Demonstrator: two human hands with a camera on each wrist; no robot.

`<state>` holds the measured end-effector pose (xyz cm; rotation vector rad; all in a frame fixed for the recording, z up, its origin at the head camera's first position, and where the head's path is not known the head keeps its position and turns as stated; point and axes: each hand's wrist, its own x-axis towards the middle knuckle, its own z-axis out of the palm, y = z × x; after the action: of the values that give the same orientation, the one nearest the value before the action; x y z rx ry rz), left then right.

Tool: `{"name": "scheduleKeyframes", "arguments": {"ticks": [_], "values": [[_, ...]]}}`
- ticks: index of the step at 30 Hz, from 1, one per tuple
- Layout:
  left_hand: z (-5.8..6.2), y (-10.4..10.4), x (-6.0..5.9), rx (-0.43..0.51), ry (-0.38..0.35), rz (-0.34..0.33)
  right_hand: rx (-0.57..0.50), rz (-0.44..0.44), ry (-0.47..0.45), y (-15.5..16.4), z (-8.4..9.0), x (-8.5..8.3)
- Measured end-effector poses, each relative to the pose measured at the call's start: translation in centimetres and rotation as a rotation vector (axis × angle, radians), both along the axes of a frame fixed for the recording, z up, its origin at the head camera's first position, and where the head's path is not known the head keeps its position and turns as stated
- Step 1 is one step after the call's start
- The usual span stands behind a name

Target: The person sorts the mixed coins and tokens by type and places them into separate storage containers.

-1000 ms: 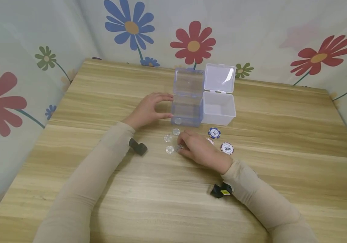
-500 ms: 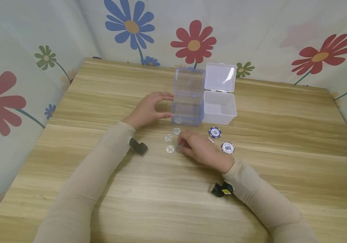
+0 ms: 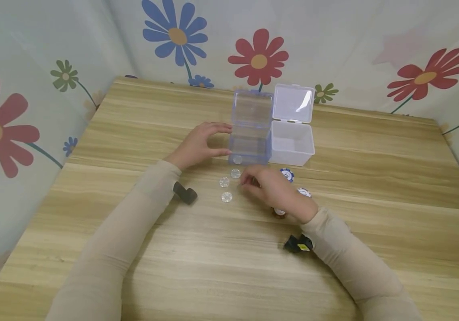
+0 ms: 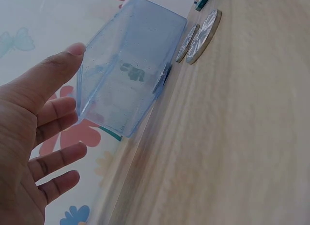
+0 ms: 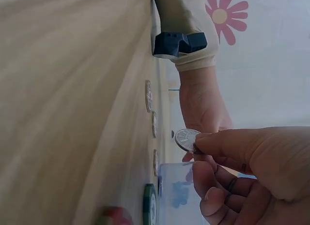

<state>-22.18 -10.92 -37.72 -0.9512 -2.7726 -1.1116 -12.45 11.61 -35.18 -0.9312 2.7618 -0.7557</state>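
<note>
My right hand (image 3: 246, 180) hovers just above the table and pinches a silver coin (image 5: 186, 139) between thumb and fingertips. It is a short way in front of the clear blue box (image 3: 250, 145), whose lid stands open. One coin (image 3: 237, 159) lies inside that box. My left hand (image 3: 223, 140) is open at the box's left side, thumb tip (image 4: 77, 48) by its corner. Three more silver coins (image 3: 226, 196) lie loose on the wood between my hands.
A white translucent box (image 3: 291, 149) with its lid up stands right of the blue one. A blue chip (image 3: 287, 173), a white chip (image 3: 304, 191) and a red chip (image 3: 279, 211) lie around my right hand. The flowered cloth walls (image 3: 12, 111) enclose the wooden table (image 3: 374, 200).
My right hand has picked one silver coin off the table and risen toward the blue box. The red chip now shows near my wrist. The left hand has stayed put.
</note>
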Motion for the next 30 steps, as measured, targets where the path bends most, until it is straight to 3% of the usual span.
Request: {"name": "scheduleKeyframes", "arguments": {"ticks": [17,30], "values": [[-0.1,0.0,-0.2,-0.006,-0.005,0.005,-0.046,-0.090,0.017,0.6,2.7,-2.6],[0.0,-0.1,0.0,0.004,-0.002,0.002,-0.041,-0.167,0.040,-0.7,3.4,-4.9]]}}
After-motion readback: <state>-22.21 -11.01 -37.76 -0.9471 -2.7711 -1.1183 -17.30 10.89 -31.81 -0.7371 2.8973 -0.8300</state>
